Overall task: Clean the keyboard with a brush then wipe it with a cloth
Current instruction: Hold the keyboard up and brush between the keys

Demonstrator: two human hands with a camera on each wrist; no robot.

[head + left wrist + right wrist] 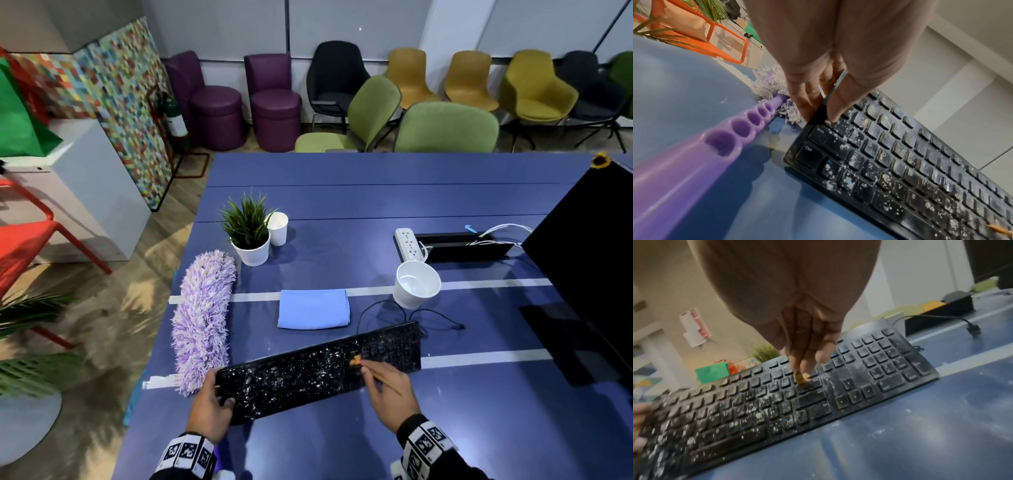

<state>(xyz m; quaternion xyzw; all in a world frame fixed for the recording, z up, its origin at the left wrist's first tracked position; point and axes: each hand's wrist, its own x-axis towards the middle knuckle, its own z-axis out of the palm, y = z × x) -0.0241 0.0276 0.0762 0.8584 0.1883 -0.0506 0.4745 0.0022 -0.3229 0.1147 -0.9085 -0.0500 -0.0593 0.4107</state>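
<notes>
A black keyboard point(318, 368) speckled with white crumbs lies at an angle on the blue table point(376, 192). My left hand point(214, 401) grips its left end, thumb on the keys point(835, 113) and fingers behind the edge. My right hand point(387, 390) pinches a thin wooden brush point(380, 377). Its orange bristles point(356, 360) press on the keys right of the middle, near the Enter key point(802, 378). A folded light blue cloth point(313, 309) lies flat on the table just beyond the keyboard.
A fluffy purple duster point(203, 318) lies left of the keyboard, its handle point(694, 159) by my left hand. A white cup point(416, 284), a potted plant point(250, 233), a paper cup point(277, 228), a power strip point(407, 243) and a black monitor point(589, 246) stand farther back.
</notes>
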